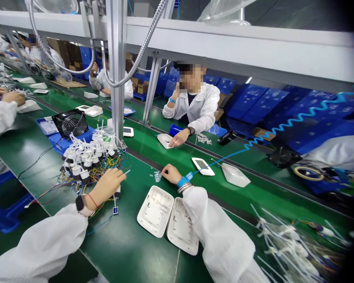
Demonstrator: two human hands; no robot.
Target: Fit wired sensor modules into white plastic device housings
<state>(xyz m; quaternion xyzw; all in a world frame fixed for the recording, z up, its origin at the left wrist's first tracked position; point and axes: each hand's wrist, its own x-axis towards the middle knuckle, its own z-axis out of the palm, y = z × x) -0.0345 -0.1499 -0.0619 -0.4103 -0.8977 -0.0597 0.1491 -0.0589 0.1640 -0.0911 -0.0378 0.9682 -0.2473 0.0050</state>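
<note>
My left hand [107, 185] has its fingers closed round a small wired part with a thin white tube, beside a heap of white cylindrical parts [87, 159] with coloured wires. A small blue connector [115, 210] hangs on a wire below it. My right hand [171, 173], with a blue wrist strap [183, 181], is at a little pile of small clear pieces [157, 176]; its fingertips are pinched, and what they hold is too small to make out. Two open white plastic shells [155, 211] lie side by side below my right hand, one partly under my sleeve.
A black fan [73, 122] stands on blue bins at the left. White housings [235, 175] lie on the green belt. More wired parts [289, 243] are heaped at the right. A metal post [117, 78] rises ahead; a co-worker [199, 102] sits opposite.
</note>
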